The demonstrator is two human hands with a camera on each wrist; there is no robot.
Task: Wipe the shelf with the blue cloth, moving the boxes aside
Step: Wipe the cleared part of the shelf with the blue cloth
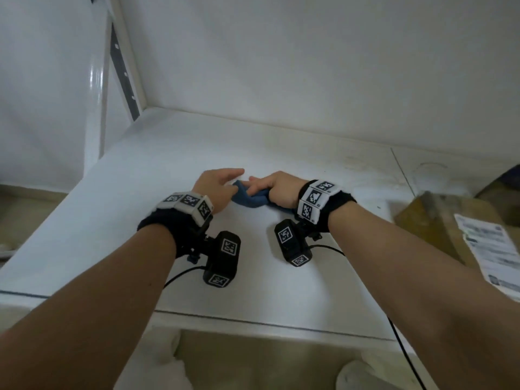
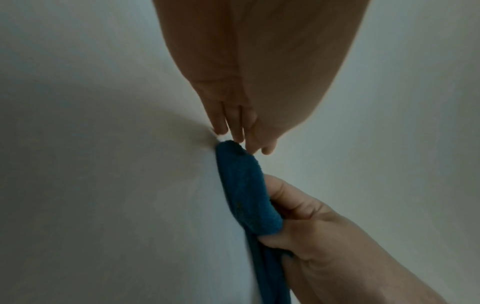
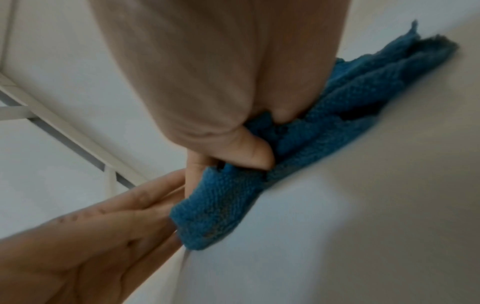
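Note:
The blue cloth point(image 1: 250, 199) lies bunched on the white shelf point(image 1: 168, 164), between my two hands. My right hand point(image 1: 274, 187) grips it, with the thumb and fingers curled round a fold point(image 3: 337, 115). My left hand point(image 1: 222, 182) reaches in from the left, and its straight fingers point(image 2: 233, 123) touch the cloth's near end point(image 2: 246, 195). The left wrist view shows the right hand point(image 2: 324, 236) holding the cloth at lower right. In the right wrist view the left hand point(image 3: 103, 236) lies flat beside the cloth's edge, below the right hand point(image 3: 207, 82).
A brown cardboard box point(image 1: 439, 220) with a white printed label point(image 1: 489, 249) sits on the shelf at the right edge. The shelf's back wall and left upright point(image 1: 123, 68) close the space behind. Stains mark the shelf at back right.

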